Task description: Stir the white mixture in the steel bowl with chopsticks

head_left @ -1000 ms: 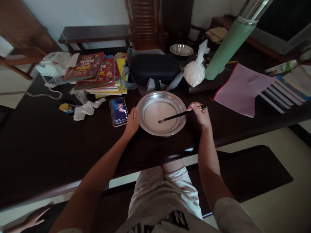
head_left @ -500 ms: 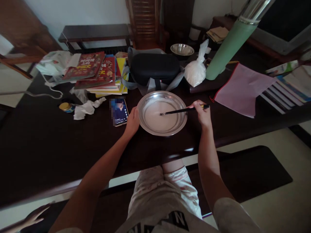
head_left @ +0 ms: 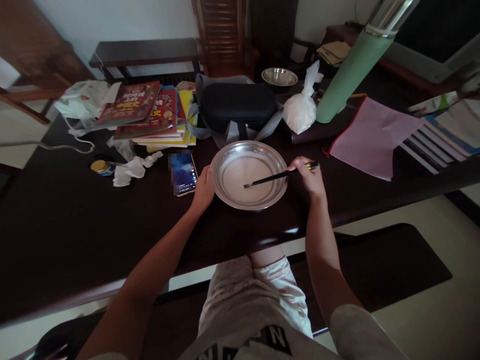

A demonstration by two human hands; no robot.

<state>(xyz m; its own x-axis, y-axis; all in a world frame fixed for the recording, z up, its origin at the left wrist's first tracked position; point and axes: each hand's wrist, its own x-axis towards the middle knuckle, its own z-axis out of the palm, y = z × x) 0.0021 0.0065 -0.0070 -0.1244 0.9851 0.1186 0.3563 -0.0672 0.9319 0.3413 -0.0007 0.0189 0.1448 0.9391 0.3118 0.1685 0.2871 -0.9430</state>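
Note:
A round metal basin rests on the dark table and holds a pale, milky liquid. At its left rim my left hand is closed on the edge, fingers partly hidden. My right hand, beyond the right rim, grips black chopsticks with gold-marked ends. They slant across the rim, held close together, and their whitish tips are at the liquid near the middle of the basin.
A lit phone lies left of the basin, near crumpled tissue and a small yellow-lidded jar. Behind stand books, a black case, a tied bag of white powder and a tall green flask. A pink pouch lies right.
The chopstick tips have shifted slightly toward me and left in the liquid. My left hand stays at the rim. Another person's hand at lower left has gone from view.

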